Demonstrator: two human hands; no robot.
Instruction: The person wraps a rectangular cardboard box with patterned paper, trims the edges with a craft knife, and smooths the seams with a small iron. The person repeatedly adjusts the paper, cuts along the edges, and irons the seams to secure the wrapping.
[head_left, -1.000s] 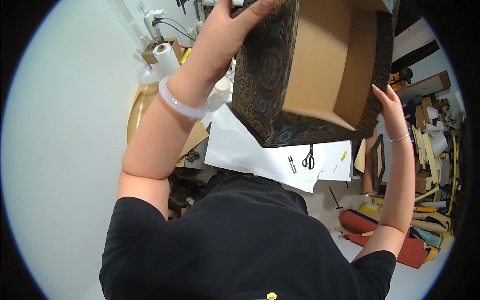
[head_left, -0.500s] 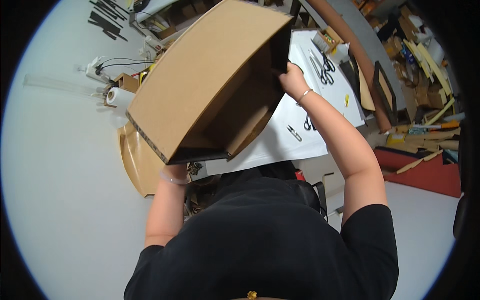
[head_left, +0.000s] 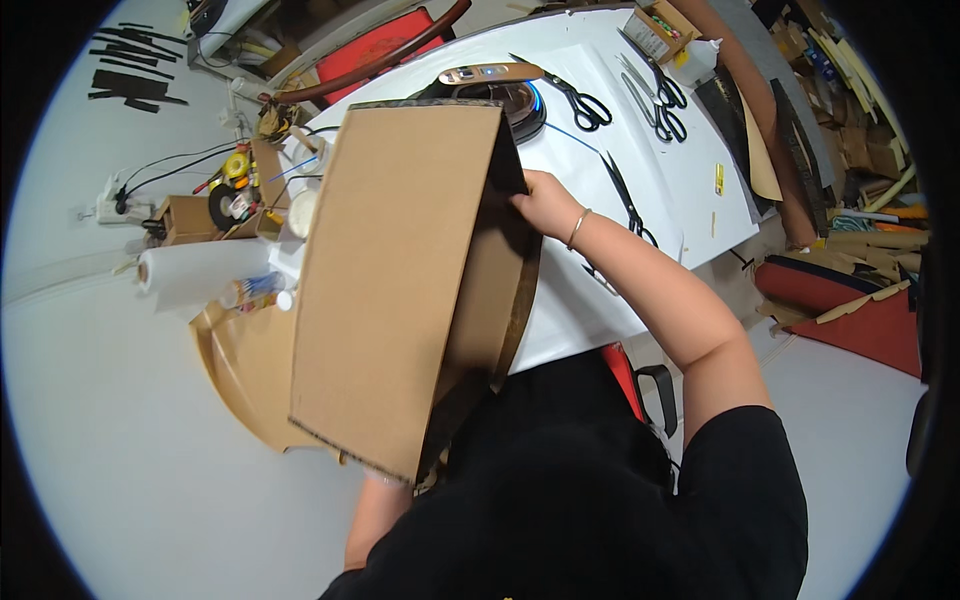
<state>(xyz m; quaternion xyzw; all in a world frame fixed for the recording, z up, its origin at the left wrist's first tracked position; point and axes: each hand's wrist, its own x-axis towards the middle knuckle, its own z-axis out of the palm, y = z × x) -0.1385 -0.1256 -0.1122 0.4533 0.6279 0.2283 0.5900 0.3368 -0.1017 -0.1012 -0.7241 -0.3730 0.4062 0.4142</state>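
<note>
One large brown cardboard box (head_left: 400, 290) hangs tilted above the white surface (head_left: 690, 190); my right hand (head_left: 545, 205) clamps its edge, left hand hidden, grip unknowable. Single-sided hold risks it swinging down.

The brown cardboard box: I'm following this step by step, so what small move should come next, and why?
Probably lower the brown cardboard box onto the white table to steady it. It is tilted in the air over the table's edge, the right hand grips its dark inner edge, and the left hand is hidden beneath it.
</note>
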